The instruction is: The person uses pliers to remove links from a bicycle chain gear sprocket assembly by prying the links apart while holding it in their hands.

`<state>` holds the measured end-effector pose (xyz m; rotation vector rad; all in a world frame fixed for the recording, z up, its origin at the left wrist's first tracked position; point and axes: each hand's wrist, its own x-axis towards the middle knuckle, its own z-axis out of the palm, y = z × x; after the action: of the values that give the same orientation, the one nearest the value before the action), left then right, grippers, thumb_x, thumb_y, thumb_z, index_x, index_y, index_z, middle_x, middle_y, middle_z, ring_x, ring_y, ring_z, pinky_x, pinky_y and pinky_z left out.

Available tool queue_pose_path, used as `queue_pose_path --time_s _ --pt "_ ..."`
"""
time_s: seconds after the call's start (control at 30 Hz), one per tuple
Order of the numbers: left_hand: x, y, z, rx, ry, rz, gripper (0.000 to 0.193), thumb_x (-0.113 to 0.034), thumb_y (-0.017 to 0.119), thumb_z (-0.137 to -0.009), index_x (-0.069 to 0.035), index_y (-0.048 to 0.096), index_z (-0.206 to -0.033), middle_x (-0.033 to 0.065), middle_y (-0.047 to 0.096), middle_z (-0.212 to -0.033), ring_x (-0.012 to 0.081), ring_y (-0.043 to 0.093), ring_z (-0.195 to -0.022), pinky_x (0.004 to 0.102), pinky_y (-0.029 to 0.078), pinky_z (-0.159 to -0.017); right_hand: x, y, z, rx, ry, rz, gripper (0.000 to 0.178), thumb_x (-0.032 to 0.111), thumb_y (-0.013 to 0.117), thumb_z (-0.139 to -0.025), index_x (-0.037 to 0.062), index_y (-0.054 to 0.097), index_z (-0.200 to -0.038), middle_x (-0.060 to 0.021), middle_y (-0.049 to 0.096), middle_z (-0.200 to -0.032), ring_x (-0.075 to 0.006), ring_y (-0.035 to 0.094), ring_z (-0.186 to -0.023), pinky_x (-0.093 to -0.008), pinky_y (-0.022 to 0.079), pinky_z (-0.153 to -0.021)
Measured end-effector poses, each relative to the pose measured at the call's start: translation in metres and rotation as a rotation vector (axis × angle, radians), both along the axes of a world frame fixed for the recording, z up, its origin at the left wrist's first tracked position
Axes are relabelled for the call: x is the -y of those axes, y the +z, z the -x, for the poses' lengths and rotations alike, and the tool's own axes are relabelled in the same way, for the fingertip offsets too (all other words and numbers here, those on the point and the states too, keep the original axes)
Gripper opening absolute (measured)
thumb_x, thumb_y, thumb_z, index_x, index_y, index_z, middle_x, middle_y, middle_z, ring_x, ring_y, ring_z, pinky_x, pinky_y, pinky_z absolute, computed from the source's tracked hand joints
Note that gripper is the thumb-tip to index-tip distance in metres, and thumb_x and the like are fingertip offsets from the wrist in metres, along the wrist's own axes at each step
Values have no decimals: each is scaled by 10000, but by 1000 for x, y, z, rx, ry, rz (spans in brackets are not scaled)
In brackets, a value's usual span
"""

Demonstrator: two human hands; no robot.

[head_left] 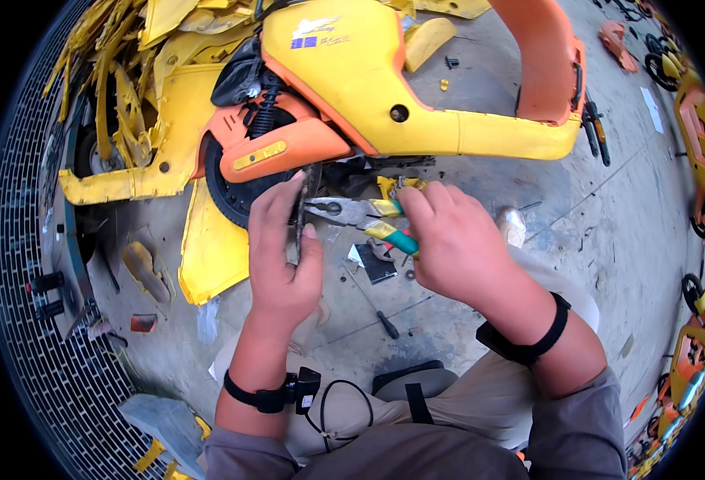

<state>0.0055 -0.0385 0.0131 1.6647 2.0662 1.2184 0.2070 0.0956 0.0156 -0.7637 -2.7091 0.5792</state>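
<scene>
My left hand (279, 252) is closed around a thin, dark, flat piece (300, 220) held on edge between fingers and thumb; its exact kind is unclear. In my right hand (466, 250) are combination pliers (351, 211) with green and yellow handles, fingers wrapped round the grips. Their jaw tips point left and meet the dark piece, though whether they clamp it I cannot tell. Just beyond both hands lies a yellow and orange scooter body (344, 76) on its side, with a black wheel (226, 186) and an orange cover (288, 150).
Yellow plastic panels (140, 96) are heaped at the far left. On the concrete floor lie a screwdriver (386, 323), a small black box-like item (378, 262) and a brown shell-shaped part (146, 272). A grey block (163, 426) stands at lower left. More scooters (692, 352) line the right edge.
</scene>
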Motion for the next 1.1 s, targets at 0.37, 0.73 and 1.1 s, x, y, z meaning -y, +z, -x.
queue_pose_path --time_s 0.37,0.73,1.1 --pt "1 -79 30 396 86 281 616 -49 605 -971 7 383 -1542 178 541 -1435 278 530 -1304 388 390 -1129 -6 -36 9 110 -28 207 189 196 700 -756 92 745 -907 -113 720 -920 -316 690 -916 -470 527 -766" --pt "-5 -31 -9 190 -123 148 650 -53 671 -960 -10 383 -1541 158 567 -1404 274 555 -1217 403 435 -1047 8 -40 15 119 5 -208 254 276 679 -827 104 752 -999 -94 733 -915 -302 704 -852 -493 493 -701" --pt "-21 -107 95 391 -308 153 663 -61 717 -954 -23 391 -1530 142 591 -1372 270 580 -1142 414 476 -977 -2 -66 -39 149 -123 -83 276 256 688 -809 92 734 -1027 -125 721 -948 -329 698 -871 -501 504 -726"
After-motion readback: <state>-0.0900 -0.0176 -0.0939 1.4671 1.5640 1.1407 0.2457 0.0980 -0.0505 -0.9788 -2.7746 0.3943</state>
